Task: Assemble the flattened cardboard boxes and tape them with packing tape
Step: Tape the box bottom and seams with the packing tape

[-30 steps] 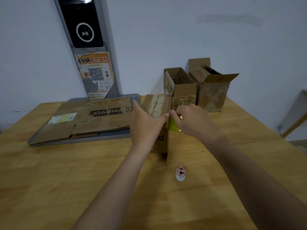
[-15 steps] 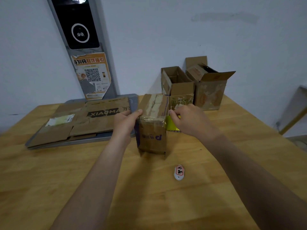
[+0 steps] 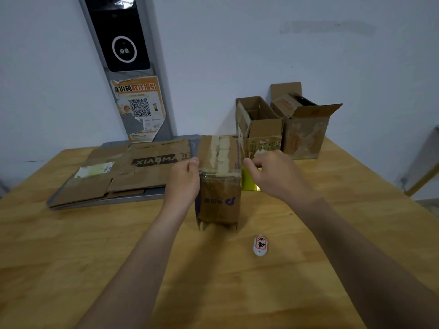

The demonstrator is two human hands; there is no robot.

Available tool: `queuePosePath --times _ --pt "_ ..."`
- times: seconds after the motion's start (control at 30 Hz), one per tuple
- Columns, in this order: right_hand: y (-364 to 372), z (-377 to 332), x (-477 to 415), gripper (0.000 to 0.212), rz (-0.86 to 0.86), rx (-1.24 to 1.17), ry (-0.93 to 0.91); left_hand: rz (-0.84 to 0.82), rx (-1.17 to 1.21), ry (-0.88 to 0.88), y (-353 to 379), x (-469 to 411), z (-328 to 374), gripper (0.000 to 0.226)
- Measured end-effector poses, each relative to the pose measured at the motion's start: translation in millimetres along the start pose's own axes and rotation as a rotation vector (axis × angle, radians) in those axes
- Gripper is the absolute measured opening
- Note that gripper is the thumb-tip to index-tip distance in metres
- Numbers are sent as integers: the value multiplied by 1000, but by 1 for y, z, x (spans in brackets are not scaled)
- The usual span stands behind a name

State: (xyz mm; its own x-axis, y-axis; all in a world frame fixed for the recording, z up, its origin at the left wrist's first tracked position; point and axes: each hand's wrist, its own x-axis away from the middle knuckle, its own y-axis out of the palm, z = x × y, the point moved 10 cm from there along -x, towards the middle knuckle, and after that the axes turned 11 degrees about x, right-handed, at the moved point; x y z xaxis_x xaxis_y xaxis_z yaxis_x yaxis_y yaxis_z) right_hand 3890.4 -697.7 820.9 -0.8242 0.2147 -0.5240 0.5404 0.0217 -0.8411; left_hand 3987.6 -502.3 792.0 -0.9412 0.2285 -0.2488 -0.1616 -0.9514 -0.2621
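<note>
— While the left hand (image 3: 184, 184) grips the small cardboard box (image 3: 218, 203) by its top-left edge, the right hand (image 3: 275, 176) pinches the top-right edge; box upright between them on the wooden table (image 3: 95, 257).
— How to do it well?
— Judged: squaring walls. Press evenly inward. Board corrugated, creased, soft; wrinkled glossy tape (image 3: 222, 150) spans the top between both grips.

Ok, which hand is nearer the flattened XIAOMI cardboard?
Left. The left hand grips the upright box's left edge, just beside the flattened cardboard; the right hand pinches at the box's right edge, with the box between.
</note>
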Motion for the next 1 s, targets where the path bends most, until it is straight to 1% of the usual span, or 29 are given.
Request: queuePosePath --times 0.07,0.13,0.23,0.27,0.37,0.4,0.43,0.5,0.57,0.67,0.7,0.77,0.83,0.9,1.0 --pt "-2 -5 4 60 -3 13 -32 -41 -92 56 -2 8 6 45" --pt "-3 -11 6 61 -15 46 -51 -82 -190 62 -1 14 6 37" --pt "-4 -22 6 61 -31 69 -79 -61 -319 54 0 17 8 31" --pt "-5 -26 6 60 -29 80 -97 -55 -383 49 3 17 10 39" --pt "-9 -37 6 59 -3 116 -135 -32 -585 -4 11 17 13 102" --pt "-10 -38 6 58 1 132 -136 -26 -627 -19 14 18 13 115" --pt "-10 -37 7 57 0 137 -134 -31 -653 -30 16 19 12 122" --pt "-10 -35 7 56 -6 121 -131 -50 -661 -12 19 18 13 128" --pt "-10 -31 7 56 -16 111 -123 -97 -602 34 19 17 17 125" --pt "-16 -25 6 58 2 100 -106 -204 -442 153 19 19 29 94" --pt "-18 -23 6 58 12 98 -99 -234 -420 171 20 20 30 92" --pt "-20 -22 5 57 24 118 -96 -240 -459 179 22 22 29 108" --pt "-16 -24 7 58 16 148 -99 -194 -536 202 23 25 26 122" --pt "-11 -21 10 58 14 124 -73 -150 -525 203 21 24 24 126" --pt "-9 -16 15 58 33 95 -58 -117 -448 173 16 17 13 124"
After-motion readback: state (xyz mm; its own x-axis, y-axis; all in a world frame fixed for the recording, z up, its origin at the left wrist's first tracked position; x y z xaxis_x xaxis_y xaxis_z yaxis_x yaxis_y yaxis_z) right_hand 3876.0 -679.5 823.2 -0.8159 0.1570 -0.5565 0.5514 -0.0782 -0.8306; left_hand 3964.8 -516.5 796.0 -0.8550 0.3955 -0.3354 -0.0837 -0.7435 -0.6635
